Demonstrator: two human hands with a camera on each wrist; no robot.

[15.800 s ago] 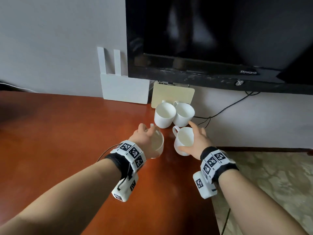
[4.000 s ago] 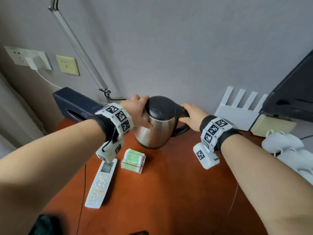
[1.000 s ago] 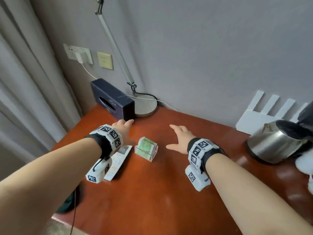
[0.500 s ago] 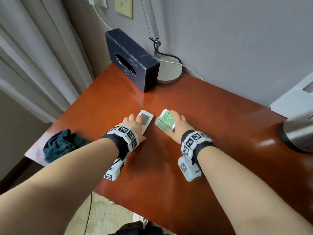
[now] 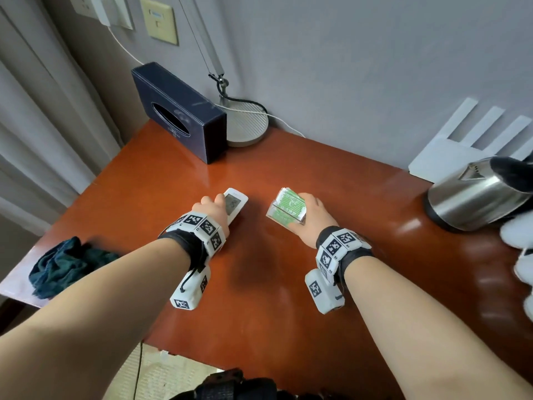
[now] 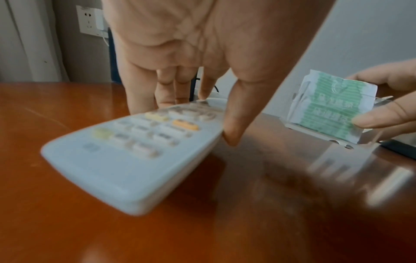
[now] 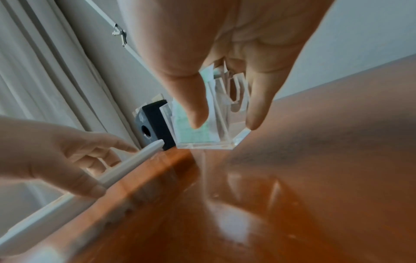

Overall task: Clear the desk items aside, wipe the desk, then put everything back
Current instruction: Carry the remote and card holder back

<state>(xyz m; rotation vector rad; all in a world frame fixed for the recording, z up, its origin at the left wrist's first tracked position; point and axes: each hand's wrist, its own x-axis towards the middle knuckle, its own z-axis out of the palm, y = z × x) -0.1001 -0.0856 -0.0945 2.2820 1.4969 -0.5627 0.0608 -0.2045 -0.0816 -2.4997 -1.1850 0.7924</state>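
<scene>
My left hand (image 5: 219, 204) grips a white remote control (image 5: 236, 202) by its sides, thumb (image 6: 236, 113) on the near edge. The remote (image 6: 135, 153) is tilted, its near end a little above the red-brown desk (image 5: 259, 298). My right hand (image 5: 306, 209) pinches a clear acrylic holder of green tea packets (image 5: 287, 207) between thumb (image 7: 186, 99) and finger. The holder (image 7: 209, 128) is tilted just above the desk, to the right of the remote. A dark teal cloth (image 5: 60, 264) lies crumpled on the desk's left corner.
A navy tissue box (image 5: 178, 111) and a round lamp base (image 5: 246, 125) stand at the back left against the wall. A steel kettle (image 5: 476, 197), a white router (image 5: 476, 134) and white cups (image 5: 519, 255) crowd the right side. The desk's front edge runs under my forearms.
A second ago both hands hovered open over the desk; now the left grips the remote and the right the tea holder. Since half a second ago the two items have drawn slightly apart.
</scene>
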